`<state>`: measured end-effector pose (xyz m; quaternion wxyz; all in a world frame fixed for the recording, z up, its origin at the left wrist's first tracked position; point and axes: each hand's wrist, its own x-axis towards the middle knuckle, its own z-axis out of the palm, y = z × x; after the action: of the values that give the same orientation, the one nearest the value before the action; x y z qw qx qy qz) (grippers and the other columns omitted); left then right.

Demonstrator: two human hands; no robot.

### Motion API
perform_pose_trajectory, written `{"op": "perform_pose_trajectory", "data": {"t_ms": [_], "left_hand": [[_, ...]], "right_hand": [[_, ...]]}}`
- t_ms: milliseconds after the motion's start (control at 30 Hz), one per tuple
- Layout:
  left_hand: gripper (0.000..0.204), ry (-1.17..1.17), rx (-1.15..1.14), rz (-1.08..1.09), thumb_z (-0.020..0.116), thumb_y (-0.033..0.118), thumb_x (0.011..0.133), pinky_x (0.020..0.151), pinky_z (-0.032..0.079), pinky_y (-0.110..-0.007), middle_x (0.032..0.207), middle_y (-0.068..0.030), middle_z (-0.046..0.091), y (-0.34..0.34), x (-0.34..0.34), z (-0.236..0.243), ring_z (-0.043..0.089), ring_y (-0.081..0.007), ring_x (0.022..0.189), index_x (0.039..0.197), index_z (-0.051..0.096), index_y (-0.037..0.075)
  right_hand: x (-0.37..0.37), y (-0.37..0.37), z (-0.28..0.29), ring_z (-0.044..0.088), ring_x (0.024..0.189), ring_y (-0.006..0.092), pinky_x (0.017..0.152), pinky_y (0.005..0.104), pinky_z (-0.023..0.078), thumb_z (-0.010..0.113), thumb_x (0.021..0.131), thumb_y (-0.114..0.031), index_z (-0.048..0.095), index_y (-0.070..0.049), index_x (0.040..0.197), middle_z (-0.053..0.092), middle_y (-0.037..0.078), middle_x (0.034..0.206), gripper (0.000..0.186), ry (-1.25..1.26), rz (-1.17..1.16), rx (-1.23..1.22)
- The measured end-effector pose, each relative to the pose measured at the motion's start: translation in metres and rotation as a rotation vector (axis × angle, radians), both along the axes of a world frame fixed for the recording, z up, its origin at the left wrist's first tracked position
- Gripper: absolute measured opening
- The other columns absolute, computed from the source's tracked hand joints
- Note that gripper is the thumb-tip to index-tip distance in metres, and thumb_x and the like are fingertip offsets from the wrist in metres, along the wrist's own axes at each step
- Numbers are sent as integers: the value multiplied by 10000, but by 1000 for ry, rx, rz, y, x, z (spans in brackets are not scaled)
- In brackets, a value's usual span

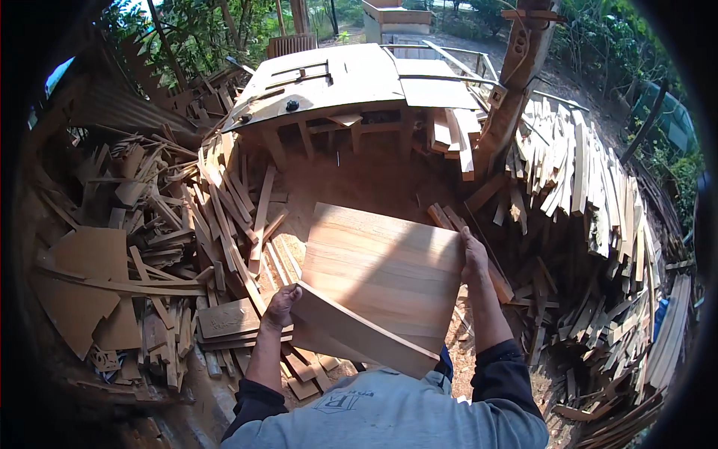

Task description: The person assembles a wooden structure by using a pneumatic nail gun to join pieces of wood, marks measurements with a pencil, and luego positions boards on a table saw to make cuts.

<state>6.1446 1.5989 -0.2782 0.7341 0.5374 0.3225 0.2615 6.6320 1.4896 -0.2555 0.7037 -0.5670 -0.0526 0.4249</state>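
A square light-brown wooden panel [380,266] is held up in front of me, crossed by a patch of sunlight and shade. A narrower board [366,328] lies slanting along its near side, running from upper left to lower right. My left hand [282,305] is closed round the left end of this narrower board, by the panel's left edge. My right hand [474,254] grips the panel's right edge near its top corner.
A workbench [329,82] with dark fittings stands ahead, beside a wooden post [517,67]. Heaps of offcuts [149,194] fill the left, with broken brown sheets [82,288] among them. Stacked strips [561,157] line the right. Sawdust [336,179] covers the ground between.
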Motion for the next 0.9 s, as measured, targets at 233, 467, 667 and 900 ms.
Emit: {"op": "perform_pose_trajectory", "data": {"t_ms": [233, 467, 667, 900], "left_hand": [[383, -12, -80, 704, 672, 414, 944, 984, 422, -303, 1055, 39, 627, 117, 80, 18, 556, -103, 1030, 1149, 670, 90], [676, -232, -123, 1046, 716, 538, 861, 988, 489, -415, 1249, -79, 617, 285, 131, 65, 605, -235, 1130, 1315, 566, 60], [578, -202, 19, 1362, 674, 417, 928, 1073, 407, -386, 1368, -70, 549, 532, 175, 41, 497, -214, 1279, 1376, 537, 78], [597, -265, -65, 1512, 627, 441, 952, 1115, 351, -399, 1432, -69, 495, 799, 161, -6, 453, -228, 1319, 1415, 485, 90]], "right_hand": [[115, 229, 17, 675, 1040, 276, 885, 410, 554, 489, 1011, -505, 484, -10, 1353, 652, 214, 1179, 602, 403, 627, 222], [186, 348, -26, 689, 933, 250, 801, 405, 580, 510, 1021, -417, 554, -76, 1237, 688, 137, 1062, 406, 486, 582, 25], [202, 455, -83, 682, 834, 229, 735, 361, 564, 539, 1011, -234, 584, -55, 1091, 688, 125, 953, 201, 427, 690, -290], [242, 561, -100, 681, 763, 233, 696, 347, 574, 550, 997, -160, 589, -7, 1118, 675, 124, 871, 199, 260, 541, -525]]}}
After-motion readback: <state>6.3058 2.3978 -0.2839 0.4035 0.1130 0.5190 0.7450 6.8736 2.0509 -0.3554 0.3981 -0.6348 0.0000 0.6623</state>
